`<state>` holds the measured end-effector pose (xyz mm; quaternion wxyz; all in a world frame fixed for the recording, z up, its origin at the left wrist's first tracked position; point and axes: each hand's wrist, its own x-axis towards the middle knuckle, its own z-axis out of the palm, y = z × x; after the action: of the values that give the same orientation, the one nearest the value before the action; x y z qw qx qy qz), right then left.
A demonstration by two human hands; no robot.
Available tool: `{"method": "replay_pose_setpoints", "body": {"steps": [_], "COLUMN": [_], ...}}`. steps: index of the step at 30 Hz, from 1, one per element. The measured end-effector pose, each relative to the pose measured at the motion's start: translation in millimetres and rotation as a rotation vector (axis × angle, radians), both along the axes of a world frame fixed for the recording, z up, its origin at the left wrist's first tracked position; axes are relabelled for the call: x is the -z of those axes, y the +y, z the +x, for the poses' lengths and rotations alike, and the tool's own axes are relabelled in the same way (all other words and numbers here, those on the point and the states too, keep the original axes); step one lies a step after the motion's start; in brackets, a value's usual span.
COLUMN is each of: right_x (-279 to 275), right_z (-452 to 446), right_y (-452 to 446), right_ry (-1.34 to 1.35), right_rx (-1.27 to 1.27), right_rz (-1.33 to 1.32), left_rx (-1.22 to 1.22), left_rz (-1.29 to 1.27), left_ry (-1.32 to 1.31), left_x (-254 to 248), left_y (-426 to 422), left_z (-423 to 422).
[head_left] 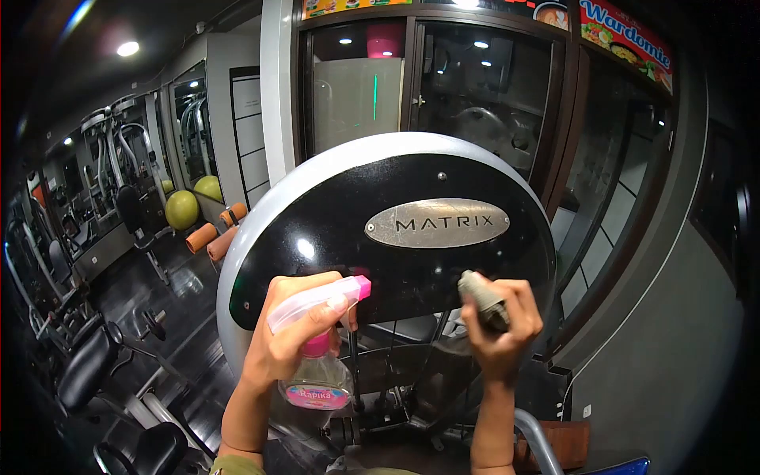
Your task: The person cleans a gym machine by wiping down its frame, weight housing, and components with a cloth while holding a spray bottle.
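Observation:
My left hand [297, 321] is wrapped round the neck of a clear spray bottle [318, 380] with a pink and white spray head and a "Rapika" label. The nozzle points right, in front of a machine's glossy black cover [317, 214]. Bunched in my right hand [507, 321] is a grey-green cloth [484, 297], held near the cover's lower right part. A silver oval "MATRIX" plate [437, 223] sits on the cover above both hands. Whether the cloth touches the cover I cannot tell.
A silver-grey rim [237, 253] surrounds the cover. Gym machines, a black padded seat [89, 372], a green exercise ball [182, 209] and orange foam rollers [201, 237] are at the left. Glass doors [483, 95] stand behind; a grey wall [649, 348] is at the right.

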<state>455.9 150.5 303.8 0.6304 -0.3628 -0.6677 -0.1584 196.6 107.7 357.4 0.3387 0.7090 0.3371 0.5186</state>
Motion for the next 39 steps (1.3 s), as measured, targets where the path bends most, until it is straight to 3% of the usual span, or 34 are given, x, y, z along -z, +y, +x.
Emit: {"method": "replay_pose_setpoints", "body": {"steps": [3,9,17,23,27,29,31,32,34,37,39], "right_x": [-4,5,13,18,21,19,16,14,8,-8,-20], "right_z": [-9,-45,11,3,9,12,17,18,18,6,-7], "right_y": [-5,-15,4,-3,-5,-5,-5,-4,0,3,2], "right_ry": [0.077,-0.259,0.114,0.156,0.194,0.194,0.211,0.228,0.21,0.115,-0.05], "right_rx": [0.048,-0.186,0.036,-0.043,-0.048,-0.023,-0.005,0.008,0.033,0.027,-0.071], "right_rz": [-0.075,-0.002,-0.008,-0.067,-0.1,-0.1,-0.111,-0.124,-0.119,-0.071,-0.05], "left_rx": [-0.004,-0.042,-0.032,-0.13,-0.155,-0.187,-0.355,-0.353,-0.139,-0.109,-0.127], "left_rz": [-0.01,-0.034,-0.051,0.037,0.323,0.233,0.642,0.643,0.125,0.14,0.127], "left_ry": [-0.028,-0.085,-0.042,0.067,0.276,0.133,0.259,0.259,0.214,-0.02,0.054], "left_x": [0,1,-4,-13,-21,-2,5,5,-19,-19,-27], "left_y": [0,-2,-2,-11,-5,11,27,25,2,-7,-8], "left_z": [4,10,12,41,56,62,60,57,59,57,48]}}
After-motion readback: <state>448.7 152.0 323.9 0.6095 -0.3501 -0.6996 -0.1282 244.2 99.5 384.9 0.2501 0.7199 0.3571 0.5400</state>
